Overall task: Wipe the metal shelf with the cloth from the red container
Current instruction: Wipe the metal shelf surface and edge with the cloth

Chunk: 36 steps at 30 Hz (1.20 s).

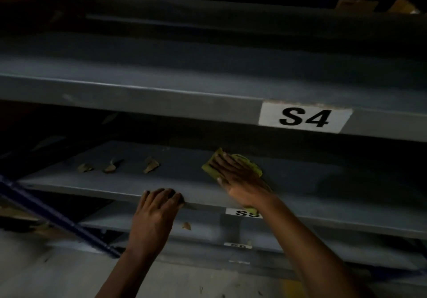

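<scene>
A grey metal shelf (pixel 180 175) runs across the middle of the head view, below the shelf labelled S4 (pixel 305 117). My right hand (pixel 240 180) lies flat on a yellow-green cloth (pixel 210 166), pressing it onto the shelf surface. The cloth sticks out past my fingers on the left and by my wrist. My left hand (pixel 159 207) grips the shelf's front edge, fingers curled over the lip. The red container is not in view.
Three dry leaf scraps (pixel 151 166) lie on the shelf left of the cloth. Another scrap (pixel 186 226) rests on the lower shelf. A blue rack post (pixel 57 216) slants at the left. Concrete floor (pixel 69 274) lies below.
</scene>
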Available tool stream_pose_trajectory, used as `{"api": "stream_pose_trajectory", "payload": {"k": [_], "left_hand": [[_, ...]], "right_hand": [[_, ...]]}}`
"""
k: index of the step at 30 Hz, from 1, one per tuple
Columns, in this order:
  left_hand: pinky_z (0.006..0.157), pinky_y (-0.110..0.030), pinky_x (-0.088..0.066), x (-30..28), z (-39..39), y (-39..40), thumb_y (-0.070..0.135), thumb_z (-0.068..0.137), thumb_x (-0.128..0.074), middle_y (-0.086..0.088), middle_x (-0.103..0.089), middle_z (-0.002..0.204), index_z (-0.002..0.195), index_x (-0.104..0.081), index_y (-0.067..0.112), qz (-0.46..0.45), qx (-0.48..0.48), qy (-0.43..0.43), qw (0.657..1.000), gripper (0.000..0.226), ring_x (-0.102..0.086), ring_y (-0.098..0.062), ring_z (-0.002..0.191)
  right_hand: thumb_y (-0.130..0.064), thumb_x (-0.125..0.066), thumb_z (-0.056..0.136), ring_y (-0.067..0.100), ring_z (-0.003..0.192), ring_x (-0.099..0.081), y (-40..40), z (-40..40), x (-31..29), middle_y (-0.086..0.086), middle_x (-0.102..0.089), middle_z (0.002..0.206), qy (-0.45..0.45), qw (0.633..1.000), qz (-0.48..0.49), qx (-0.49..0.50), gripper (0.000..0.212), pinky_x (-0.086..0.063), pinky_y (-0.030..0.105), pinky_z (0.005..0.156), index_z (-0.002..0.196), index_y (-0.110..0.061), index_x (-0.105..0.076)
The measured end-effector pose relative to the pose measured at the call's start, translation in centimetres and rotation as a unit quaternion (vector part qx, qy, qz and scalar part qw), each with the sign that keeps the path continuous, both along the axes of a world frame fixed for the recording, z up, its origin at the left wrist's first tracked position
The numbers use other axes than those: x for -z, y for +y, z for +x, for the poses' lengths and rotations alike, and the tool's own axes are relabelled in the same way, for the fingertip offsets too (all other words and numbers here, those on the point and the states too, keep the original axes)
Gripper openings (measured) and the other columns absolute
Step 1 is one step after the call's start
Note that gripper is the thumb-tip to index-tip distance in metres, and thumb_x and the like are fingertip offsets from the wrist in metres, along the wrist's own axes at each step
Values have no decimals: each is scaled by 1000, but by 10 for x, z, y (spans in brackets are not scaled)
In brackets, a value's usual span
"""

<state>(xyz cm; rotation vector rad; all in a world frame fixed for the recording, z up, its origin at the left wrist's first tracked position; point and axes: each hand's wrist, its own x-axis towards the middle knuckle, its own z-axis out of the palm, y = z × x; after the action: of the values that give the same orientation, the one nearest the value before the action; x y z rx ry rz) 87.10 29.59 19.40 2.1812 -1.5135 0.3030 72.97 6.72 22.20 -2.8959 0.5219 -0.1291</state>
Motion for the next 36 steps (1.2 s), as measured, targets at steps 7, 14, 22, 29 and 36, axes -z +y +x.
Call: {"api": "stream_pose_trajectory", "payload": {"k": [7,14,22,29,36], "left_hand": [[76,-38,-52,-10,25,22,29,90,-46,-7,-70,101,97,-74,12,-31,-34,0,999,33,-60,-28,97],[53,-34,-51,-9,35,23,25,89,-45,-3,-68,99,96,-72,17,-4,-43,-11,999,30,-57,-26,91],[51,-36,-51,-6,48,28,29,90,-55,0,-65,95,96,-69,17,3,-23,39,999,19,-57,-23,87],[70,-35,-57,-11,91,53,24,90,-46,-6,-69,98,92,-73,9,-30,14,34,999,31,-64,-24,92],[52,-38,-53,-4,103,50,8,81,-44,-2,-68,90,87,-72,16,-17,-49,19,998,30,-61,-25,81]], "right_hand": [[-29,-38,104,-5,142,7,25,-8,-10,-20,2,154,-7,990,109,-90,53,11,13,112,149,-37,-12],[-39,-25,105,0,144,15,20,35,-4,-15,7,159,31,997,38,-61,53,9,26,118,153,-32,-3],[-23,-40,102,-3,145,1,55,53,-2,-14,-7,159,-7,981,137,-139,52,3,19,117,151,-32,-22],[-27,-29,105,0,145,-2,33,73,1,-16,-1,156,-27,996,49,-70,49,11,16,113,147,-40,-5],[-37,-24,104,3,146,-7,27,120,6,-6,-11,161,-30,997,66,-13,50,7,17,115,152,-25,-16]]}}
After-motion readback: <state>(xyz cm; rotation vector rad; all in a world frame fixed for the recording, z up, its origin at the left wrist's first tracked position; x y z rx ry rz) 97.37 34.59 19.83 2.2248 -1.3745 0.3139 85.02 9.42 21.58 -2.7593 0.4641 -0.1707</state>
